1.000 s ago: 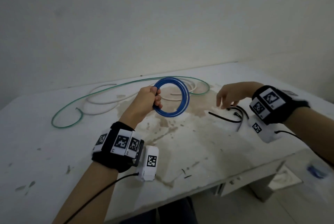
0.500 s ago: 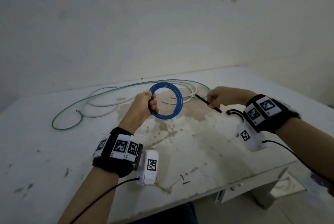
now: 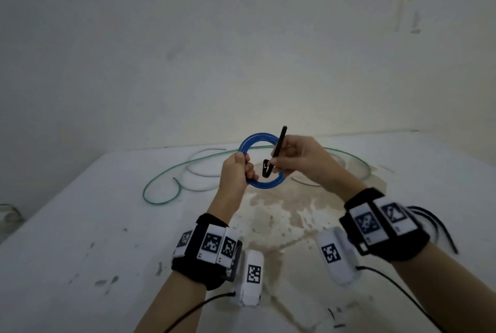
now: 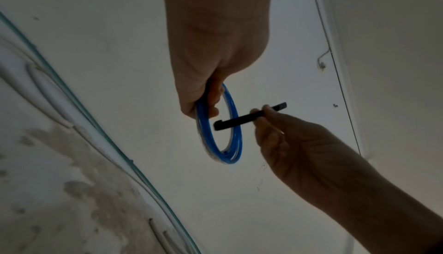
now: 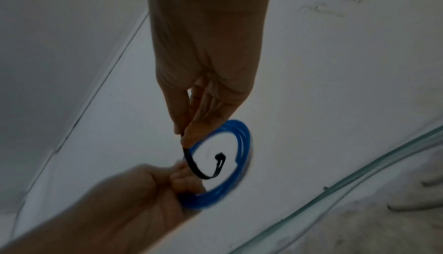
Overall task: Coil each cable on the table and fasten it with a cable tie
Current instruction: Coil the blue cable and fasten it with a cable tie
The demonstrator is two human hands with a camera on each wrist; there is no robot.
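Observation:
My left hand (image 3: 237, 168) grips the left side of a coiled blue cable (image 3: 265, 185) and holds the ring upright above the table. My right hand (image 3: 292, 160) pinches a black cable tie (image 3: 279, 142) near its middle. In the left wrist view the black cable tie (image 4: 239, 121) pokes through the blue cable (image 4: 230, 153) ring. From the right wrist, the cable tie (image 5: 203, 171) curls inside the blue cable (image 5: 242, 136). A green cable (image 3: 166, 174) and a white cable (image 3: 198, 174) lie loose on the table behind.
More black cable ties (image 3: 434, 222) lie on the white table (image 3: 80, 238) at the right, behind my right wrist. A brown stain (image 3: 281, 214) covers the table's middle. The wall stands close behind the table's far edge.
My right hand picked a black tie from the pile at the right and carried it left to the blue coil. The left hand kept hold of the coil and raised it.

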